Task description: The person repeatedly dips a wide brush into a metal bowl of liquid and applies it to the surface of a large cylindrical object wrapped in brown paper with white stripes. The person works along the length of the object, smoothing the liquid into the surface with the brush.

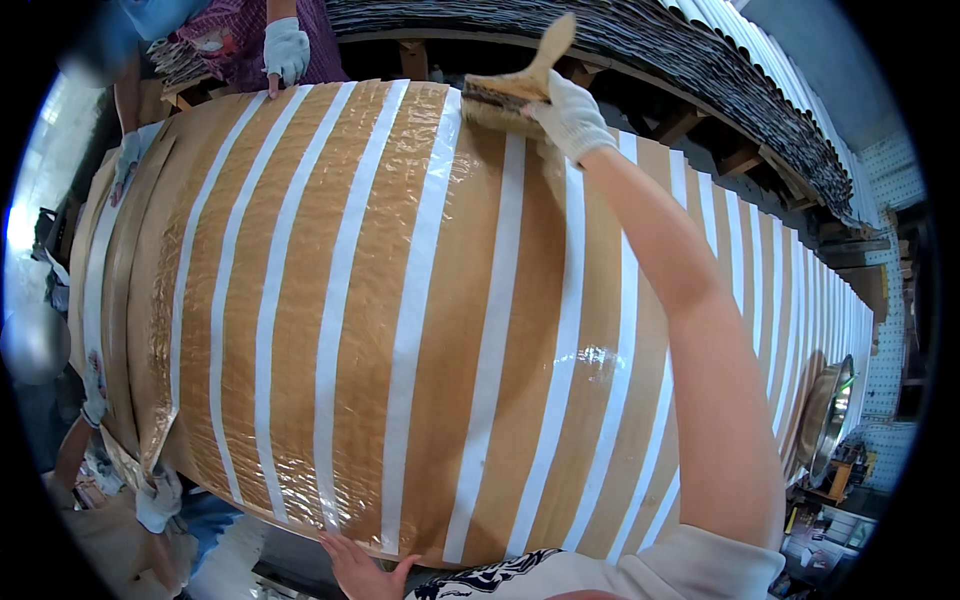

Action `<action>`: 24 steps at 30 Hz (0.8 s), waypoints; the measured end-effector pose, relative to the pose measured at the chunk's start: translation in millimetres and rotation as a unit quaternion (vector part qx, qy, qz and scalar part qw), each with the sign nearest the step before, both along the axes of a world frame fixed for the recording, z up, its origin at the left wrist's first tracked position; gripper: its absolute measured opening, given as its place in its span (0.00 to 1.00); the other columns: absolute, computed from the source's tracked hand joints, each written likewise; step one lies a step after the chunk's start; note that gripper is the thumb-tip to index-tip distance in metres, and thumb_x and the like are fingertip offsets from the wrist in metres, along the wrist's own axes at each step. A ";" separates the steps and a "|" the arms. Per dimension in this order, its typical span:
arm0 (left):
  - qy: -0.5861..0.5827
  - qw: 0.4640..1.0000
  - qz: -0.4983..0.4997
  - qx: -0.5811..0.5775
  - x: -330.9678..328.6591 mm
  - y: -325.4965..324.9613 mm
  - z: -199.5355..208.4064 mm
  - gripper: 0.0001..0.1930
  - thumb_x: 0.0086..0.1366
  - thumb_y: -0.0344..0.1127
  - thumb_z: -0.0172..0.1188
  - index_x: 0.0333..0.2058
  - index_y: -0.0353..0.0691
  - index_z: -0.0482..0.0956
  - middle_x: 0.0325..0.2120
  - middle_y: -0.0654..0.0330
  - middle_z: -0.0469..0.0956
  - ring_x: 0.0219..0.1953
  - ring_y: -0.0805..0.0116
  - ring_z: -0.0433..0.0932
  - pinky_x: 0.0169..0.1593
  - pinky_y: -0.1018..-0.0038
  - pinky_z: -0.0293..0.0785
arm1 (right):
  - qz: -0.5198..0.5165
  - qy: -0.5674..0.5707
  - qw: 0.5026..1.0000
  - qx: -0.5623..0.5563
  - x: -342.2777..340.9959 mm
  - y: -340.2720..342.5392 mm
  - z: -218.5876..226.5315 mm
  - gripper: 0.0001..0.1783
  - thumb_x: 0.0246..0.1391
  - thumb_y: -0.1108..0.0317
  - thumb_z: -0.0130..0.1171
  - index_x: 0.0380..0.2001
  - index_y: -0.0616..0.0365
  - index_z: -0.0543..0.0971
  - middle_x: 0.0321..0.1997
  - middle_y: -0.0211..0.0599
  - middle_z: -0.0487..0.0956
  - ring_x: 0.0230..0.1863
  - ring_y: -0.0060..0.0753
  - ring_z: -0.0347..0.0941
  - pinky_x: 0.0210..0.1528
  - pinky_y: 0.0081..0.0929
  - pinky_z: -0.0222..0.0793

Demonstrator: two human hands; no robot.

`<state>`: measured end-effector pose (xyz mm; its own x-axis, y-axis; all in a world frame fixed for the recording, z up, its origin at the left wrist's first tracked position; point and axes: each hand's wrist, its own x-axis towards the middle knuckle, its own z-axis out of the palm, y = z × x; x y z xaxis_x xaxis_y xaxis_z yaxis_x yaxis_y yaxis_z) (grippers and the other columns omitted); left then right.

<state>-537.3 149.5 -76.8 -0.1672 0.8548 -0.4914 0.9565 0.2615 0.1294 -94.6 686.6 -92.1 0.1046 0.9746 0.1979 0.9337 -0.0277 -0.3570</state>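
- While the right hand [572,115], in a white glove, reaches far across the board [470,330], it grips a wide brush [510,90] by the wooden handle, fingers clenched around it.
- Bristles of that brush press on the far edge of the board, at the end of a white stripe [490,330].
- Lying flat and wide under the arm, the brown board is crossed by many white stripes that run from the near edge to the far edge.
- Wet, shiny paste [375,300] covers the brown bands on the left part of the board, while the bands to the right look dry and dull.
- At the near edge, the bare left hand [362,570] rests with fingers spread, released and holding nothing, touching the board's rim.
- Across the board, another person's gloved hand [286,50] presses down on the far edge.
- On the left side, further gloved hands [158,500] of other people touch the board's end.
- Above the far edge, a thick stack of dark sheets [640,40] lies on wooden supports.
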 end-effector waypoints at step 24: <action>-0.050 0.992 0.079 0.091 3.4 -5.5 -8.5 0.63 0.54 0.81 0.50 0.62 0.15 0.60 0.64 0.25 0.57 0.71 0.34 0.49 0.74 0.51 0.41 | 0.027 0.207 0.978 0.018 -243.0 39.4 33.2 0.27 0.65 0.49 0.43 0.46 0.62 0.78 0.43 0.59 0.81 0.49 0.56 0.79 0.53 0.42 0.74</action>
<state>-533.9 144.0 -85.3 -0.2640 0.8977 -0.3527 0.8857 0.3704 0.2798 -337.6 726.0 -58.9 0.1311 0.9742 0.1835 0.7094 0.0371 -0.7039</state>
